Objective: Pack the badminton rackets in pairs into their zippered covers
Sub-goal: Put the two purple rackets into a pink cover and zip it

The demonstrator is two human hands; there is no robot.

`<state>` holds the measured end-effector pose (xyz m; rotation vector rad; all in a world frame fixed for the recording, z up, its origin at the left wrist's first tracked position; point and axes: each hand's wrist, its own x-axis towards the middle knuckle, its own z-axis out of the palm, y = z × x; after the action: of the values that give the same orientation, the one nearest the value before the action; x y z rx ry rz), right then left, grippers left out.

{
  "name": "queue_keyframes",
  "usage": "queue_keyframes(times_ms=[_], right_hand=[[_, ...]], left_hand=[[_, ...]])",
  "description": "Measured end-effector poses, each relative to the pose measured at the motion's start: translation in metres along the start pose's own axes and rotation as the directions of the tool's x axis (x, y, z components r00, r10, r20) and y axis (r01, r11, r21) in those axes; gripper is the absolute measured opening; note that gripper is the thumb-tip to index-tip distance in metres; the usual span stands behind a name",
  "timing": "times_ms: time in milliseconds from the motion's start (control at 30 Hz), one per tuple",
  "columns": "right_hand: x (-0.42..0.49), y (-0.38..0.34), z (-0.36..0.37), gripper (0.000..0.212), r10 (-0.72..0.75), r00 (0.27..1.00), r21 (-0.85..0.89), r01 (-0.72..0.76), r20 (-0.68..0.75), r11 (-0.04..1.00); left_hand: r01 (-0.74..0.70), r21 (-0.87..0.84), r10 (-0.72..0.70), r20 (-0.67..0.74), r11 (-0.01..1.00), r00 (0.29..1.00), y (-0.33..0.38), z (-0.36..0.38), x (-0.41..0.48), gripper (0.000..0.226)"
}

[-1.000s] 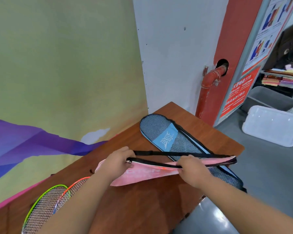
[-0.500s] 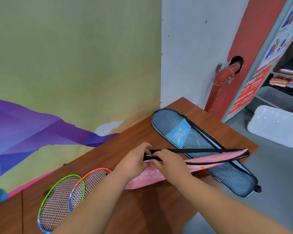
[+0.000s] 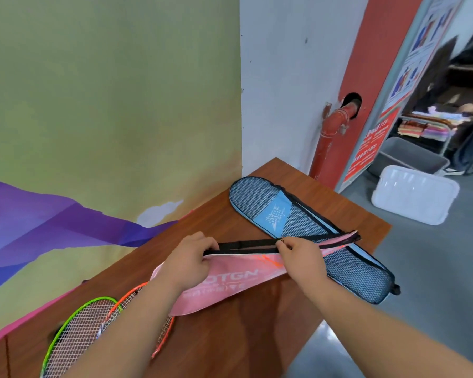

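At the left a green racket [image 3: 77,327] and an orange racket [image 3: 137,301] lie overlapping on the wooden table [image 3: 230,336]; the left hand [image 3: 187,261] grips the pink cover [image 3: 230,282] at its black zipper edge; the right hand [image 3: 301,255] pinches the zipper further along; beyond, a blue mesh cover [image 3: 298,225] lies flat.

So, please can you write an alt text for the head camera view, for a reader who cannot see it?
Two bare hands hold a pink racket cover above a wooden table: the left hand grips its black zipper edge, the right hand pinches further along. A blue mesh cover lies behind; a green racket and an orange racket lie at the left.
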<state>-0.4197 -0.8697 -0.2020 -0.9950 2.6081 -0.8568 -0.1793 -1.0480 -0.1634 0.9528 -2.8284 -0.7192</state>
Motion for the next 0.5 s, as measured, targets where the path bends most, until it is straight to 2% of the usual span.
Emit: queue_keyframes(times_ms=[67,100,167,233,267,333,433,500], right_hand=[[0.003,0.012,-0.005,0.037,0.018,1.0,-0.03,-0.018,-0.011,0.999],[0.003,0.014,-0.006,0.036,0.003,1.0,0.011,-0.003,0.007,1.0],[0.003,0.013,-0.008,0.036,-0.054,0.998,0.1,0.051,0.023,0.994],[0.0,0.007,-0.007,0.039,-0.126,0.992,0.117,0.124,0.012,0.985],[-0.002,0.003,-0.008,0.04,-0.159,0.987,0.105,0.157,0.008,0.982],[-0.004,-0.004,-0.009,0.041,-0.21,0.978,0.075,0.208,0.016,0.975],[-0.003,-0.005,-0.019,0.047,-0.219,0.975,0.078,0.216,0.032,0.973],[0.0,0.009,-0.034,0.049,-0.2,0.98,0.073,0.2,-0.012,0.977]], left_hand=[[0.072,0.197,-0.08,0.033,0.978,0.996,0.001,-0.004,-0.002,0.022],[0.08,0.311,-0.088,0.013,0.947,0.996,0.005,-0.003,-0.002,0.022],[0.01,0.479,0.001,-0.022,0.878,1.0,0.022,0.003,0.002,0.027],[-0.122,0.547,0.13,0.024,0.828,0.991,0.043,0.018,0.01,0.03],[-0.176,0.557,0.184,0.041,0.812,0.982,0.053,0.029,0.017,0.03],[-0.202,0.539,0.201,0.062,0.818,0.978,0.072,0.045,0.029,0.03],[-0.157,0.469,0.179,-0.002,0.869,0.984,0.092,0.058,0.042,0.016],[-0.129,0.384,0.146,-0.015,0.914,0.989,0.103,0.063,0.048,0.012]])
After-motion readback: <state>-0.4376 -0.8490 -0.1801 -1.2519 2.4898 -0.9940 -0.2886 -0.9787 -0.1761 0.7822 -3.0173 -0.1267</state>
